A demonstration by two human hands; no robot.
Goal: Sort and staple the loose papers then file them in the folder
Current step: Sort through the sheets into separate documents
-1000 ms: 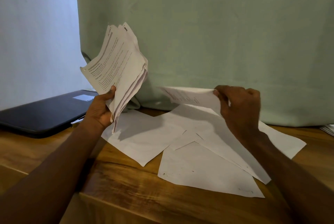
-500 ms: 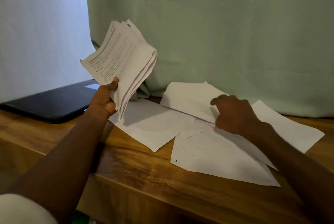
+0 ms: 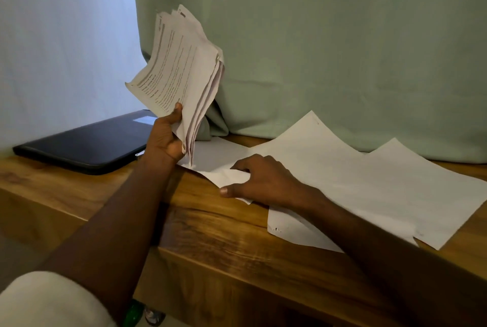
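Papers stand fanned upright in my left hand, thumb clamped across the printed front, while my right hand pinches the corner of a loose sheet on the wooden table. More sheets lie beside it against the green curtain, and the dark folder lies left. A second ago my right hand was further back, lifting a sheet by the curtain.

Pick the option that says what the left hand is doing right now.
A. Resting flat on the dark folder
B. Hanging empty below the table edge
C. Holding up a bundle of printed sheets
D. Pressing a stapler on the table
C: the left hand grips the bottom edge of a fanned bundle of printed sheets raised above the table, while the dark folder lies untouched behind it.
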